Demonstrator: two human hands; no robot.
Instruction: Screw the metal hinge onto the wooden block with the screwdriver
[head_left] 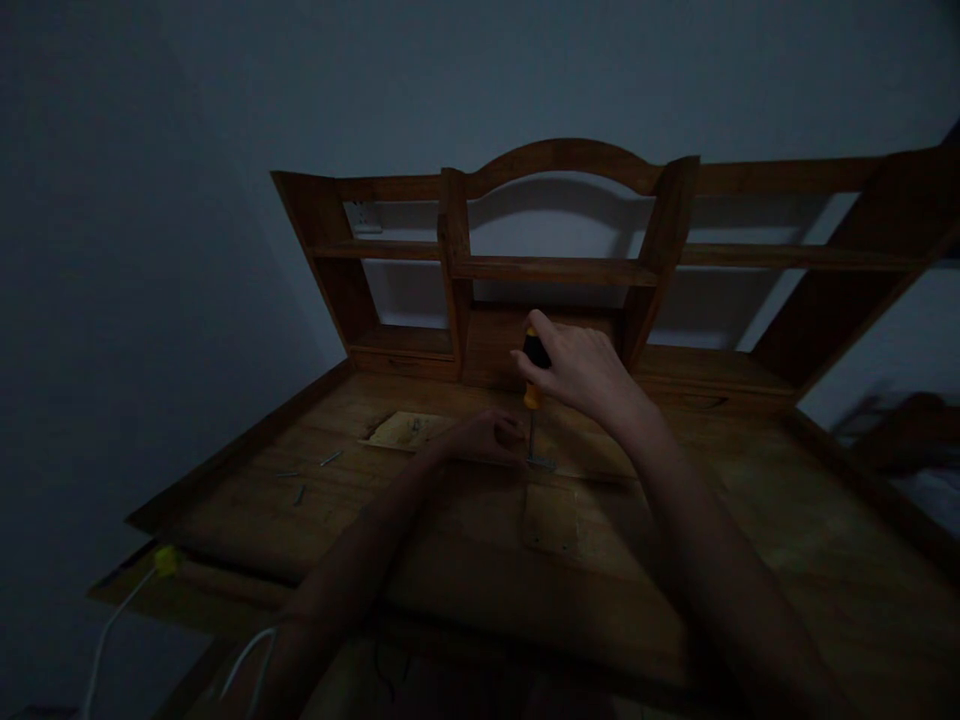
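My right hand is wrapped round the handle of a screwdriver with a black and orange-yellow grip. The screwdriver stands nearly upright, its shaft pointing down to a small metal piece at the edge of a wooden board. My left hand lies low beside the tip, fingers curled at the board; whatever its fingertips pinch is too dark to make out. The pale broken-ended strip of wood reaches out to the left of that hand. Nearer to me, a thin square wooden piece with small dark dots lies on the desk.
Several small metal pieces, screws or bolts by their shape, lie on the left of the wooden desk. A wooden shelf unit rises along the back. A white cable with a yellow end hangs at the front left.
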